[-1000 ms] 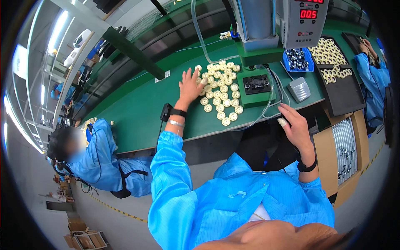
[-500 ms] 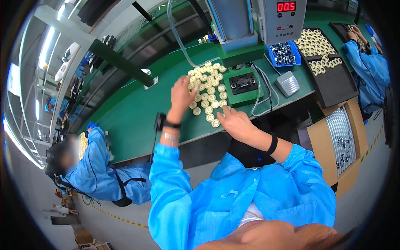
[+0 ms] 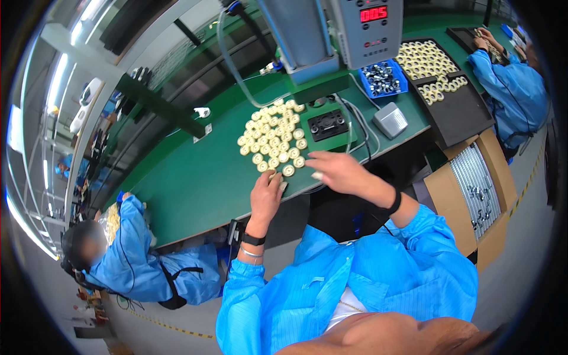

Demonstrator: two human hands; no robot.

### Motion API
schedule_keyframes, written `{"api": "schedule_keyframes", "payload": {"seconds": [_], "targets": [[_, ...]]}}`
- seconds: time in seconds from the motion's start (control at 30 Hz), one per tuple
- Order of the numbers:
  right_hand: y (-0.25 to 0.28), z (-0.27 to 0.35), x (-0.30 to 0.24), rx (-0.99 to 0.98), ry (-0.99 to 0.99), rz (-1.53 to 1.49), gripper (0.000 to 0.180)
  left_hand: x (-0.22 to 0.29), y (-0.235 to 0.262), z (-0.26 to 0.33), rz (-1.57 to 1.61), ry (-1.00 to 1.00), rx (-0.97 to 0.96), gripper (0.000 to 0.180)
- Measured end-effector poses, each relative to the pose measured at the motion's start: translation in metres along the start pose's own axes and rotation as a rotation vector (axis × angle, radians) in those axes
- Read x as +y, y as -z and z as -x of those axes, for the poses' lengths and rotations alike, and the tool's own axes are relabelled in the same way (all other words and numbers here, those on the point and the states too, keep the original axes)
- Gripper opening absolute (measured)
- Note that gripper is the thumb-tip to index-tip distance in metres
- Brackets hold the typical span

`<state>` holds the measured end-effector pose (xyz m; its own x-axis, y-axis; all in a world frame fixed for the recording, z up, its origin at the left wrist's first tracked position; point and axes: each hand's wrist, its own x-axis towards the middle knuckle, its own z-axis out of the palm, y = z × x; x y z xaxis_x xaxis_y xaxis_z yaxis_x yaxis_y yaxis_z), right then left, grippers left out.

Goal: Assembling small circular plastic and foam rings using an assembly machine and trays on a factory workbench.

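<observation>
Many round cream plastic parts (image 3: pixel 269 133) lie loosely grouped on the green worktop. My left hand (image 3: pixel 266 198) is at the group's near side, close to the table's front edge. Its fingers are bent beside the nearest parts, and a cream part (image 3: pixel 283 186) shows between thumb and finger. To the right, my right hand (image 3: pixel 342 171) is just in front of the press base, with its forefinger stretched toward the group. A small pale piece, apparently another cream part (image 3: pixel 318 176), shows at its lower fingertips; its shape is mostly hidden.
A press with a black fixture (image 3: pixel 327 125) and control box (image 3: pixel 370 29) stands behind. Right of it are a blue bin of metal parts (image 3: pixel 384 92), a grey pedal-like box (image 3: pixel 390 120) and a black tray (image 3: pixel 458 118). Co-workers sit at both sides; an open carton (image 3: pixel 447 189) stands low right.
My left hand has come from the far left side of the cream parts to their near edge. The parts sit more closely together. My right hand has drawn slightly away from them.
</observation>
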<state>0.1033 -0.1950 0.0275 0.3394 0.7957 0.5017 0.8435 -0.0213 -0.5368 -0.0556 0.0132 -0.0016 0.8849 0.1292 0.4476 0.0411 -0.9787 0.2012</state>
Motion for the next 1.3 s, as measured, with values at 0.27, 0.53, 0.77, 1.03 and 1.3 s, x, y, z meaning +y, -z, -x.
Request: {"api": "schedule_keyframes", "payload": {"seconds": [0.27,0.53,0.77,1.03,1.3], "targets": [[0.167,-0.023,0.138,0.173,-0.419,0.5,0.021,0.003,0.003,-0.001,0.065,0.04,0.031,0.032],[0.142,-0.035,0.214,-0.138,-0.553,0.772,0.014,0.01,0.003,-0.004,-0.008,0.16,0.008,0.029],[0.143,-0.027,0.223,0.066,-0.517,0.673,0.01,0.034,0.011,-0.047,0.289,0.138,0.277,0.032],[0.155,-0.016,0.174,0.374,-0.587,-0.531,0.022,0.061,-0.031,-0.13,0.343,-0.071,0.242,0.041],[0.144,0.0,0.116,0.462,-0.494,-0.792,0.023,0.07,-0.044,-0.155,0.433,0.078,0.122,0.034]]}}
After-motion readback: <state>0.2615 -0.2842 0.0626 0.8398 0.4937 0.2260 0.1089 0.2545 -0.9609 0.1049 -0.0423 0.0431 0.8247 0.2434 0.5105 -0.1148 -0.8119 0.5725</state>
